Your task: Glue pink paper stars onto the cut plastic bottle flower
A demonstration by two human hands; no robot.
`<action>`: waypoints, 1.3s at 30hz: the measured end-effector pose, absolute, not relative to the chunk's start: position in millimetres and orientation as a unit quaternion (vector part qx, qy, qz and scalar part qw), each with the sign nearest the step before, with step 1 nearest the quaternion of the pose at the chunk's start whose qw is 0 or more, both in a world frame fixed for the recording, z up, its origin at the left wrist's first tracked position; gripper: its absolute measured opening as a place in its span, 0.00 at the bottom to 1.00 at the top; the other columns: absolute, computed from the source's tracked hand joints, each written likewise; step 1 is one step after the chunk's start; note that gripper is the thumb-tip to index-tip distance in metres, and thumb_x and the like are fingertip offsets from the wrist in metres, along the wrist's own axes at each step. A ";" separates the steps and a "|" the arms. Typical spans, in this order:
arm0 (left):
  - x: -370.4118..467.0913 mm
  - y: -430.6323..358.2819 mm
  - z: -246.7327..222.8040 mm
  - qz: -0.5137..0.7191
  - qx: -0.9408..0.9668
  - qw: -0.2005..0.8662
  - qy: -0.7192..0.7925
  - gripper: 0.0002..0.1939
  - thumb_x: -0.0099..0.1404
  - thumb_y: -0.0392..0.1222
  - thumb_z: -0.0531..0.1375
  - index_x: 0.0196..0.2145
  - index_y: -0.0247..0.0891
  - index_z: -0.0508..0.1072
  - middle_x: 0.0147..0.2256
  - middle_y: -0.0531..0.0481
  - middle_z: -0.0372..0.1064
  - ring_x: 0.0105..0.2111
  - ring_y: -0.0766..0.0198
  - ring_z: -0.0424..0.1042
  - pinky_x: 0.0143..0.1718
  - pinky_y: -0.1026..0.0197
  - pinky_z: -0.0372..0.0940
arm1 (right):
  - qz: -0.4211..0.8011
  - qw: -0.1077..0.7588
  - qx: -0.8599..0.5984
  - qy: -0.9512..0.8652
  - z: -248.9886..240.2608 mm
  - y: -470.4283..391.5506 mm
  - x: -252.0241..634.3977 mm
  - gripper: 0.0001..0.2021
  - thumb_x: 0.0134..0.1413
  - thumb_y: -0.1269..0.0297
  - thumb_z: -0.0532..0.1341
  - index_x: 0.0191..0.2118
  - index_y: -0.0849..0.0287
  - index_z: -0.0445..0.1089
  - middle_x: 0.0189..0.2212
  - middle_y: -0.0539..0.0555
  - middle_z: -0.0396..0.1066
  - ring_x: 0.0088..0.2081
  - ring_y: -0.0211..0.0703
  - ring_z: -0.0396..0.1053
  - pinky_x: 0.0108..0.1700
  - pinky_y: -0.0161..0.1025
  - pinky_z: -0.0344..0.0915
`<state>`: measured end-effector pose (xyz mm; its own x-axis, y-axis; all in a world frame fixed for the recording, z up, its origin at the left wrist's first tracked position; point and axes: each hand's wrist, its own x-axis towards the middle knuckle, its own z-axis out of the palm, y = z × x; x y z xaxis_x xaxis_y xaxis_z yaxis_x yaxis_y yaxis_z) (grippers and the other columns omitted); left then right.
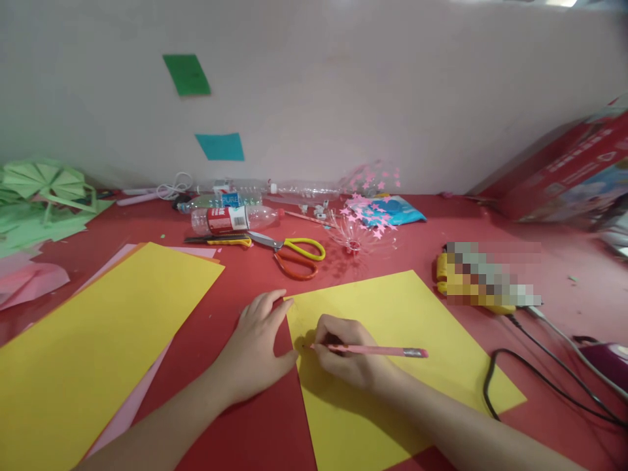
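On the red table lies a yellow sheet [422, 314], turned at a slight angle. My right hand [348, 353] is closed round a pink pencil [387, 351], its tip at the sheet's left part and its eraser end pointing right. My left hand [260, 347] rests at the sheet's left edge, fingers apart, with fingertips at the upper left corner and the thumb on the edge. It holds nothing. Beyond my hands lie scissors [279, 244] with one yellow and one orange handle, and a yellow cutter [230, 241].
A stack of coloured paper [112, 340] lies at the left, near green folded paper [44, 190]. Plastic bottles [226, 220] and a star-shaped decoration [366, 219] stand along the wall. A power strip [483, 281] with cables [540, 369] lies at the right.
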<state>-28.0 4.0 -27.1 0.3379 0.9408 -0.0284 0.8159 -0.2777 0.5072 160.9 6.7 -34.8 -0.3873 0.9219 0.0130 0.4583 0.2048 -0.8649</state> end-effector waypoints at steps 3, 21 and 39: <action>-27.1 3.8 -28.6 0.148 0.783 0.224 0.561 0.34 0.53 0.43 0.61 0.58 0.41 0.61 0.62 0.40 0.54 0.61 0.44 0.52 0.59 0.39 0.53 | 0.416 0.283 -0.469 -0.726 -36.4 6.6 160.1 0.05 0.42 0.74 0.55 0.22 0.58 0.59 0.18 0.45 0.61 0.20 0.31 0.55 0.22 0.28 0.51; -27.4 4.2 -24.6 0.139 0.780 0.233 0.564 0.34 0.53 0.43 0.61 0.58 0.40 0.61 0.62 0.40 0.52 0.62 0.45 0.50 0.60 0.40 0.52 | 0.384 0.270 -0.477 -0.743 -26.7 2.7 157.3 0.05 0.49 0.71 0.55 0.24 0.58 0.63 0.21 0.48 0.65 0.23 0.34 0.61 0.25 0.31 0.55; -27.9 4.3 -25.9 0.128 0.782 0.233 0.564 0.35 0.54 0.46 0.61 0.59 0.40 0.60 0.62 0.40 0.52 0.63 0.45 0.49 0.61 0.40 0.50 | 0.335 0.334 -0.499 -0.726 -45.6 3.3 161.0 0.08 0.41 0.76 0.54 0.22 0.57 0.55 0.17 0.45 0.58 0.19 0.31 0.54 0.21 0.29 0.49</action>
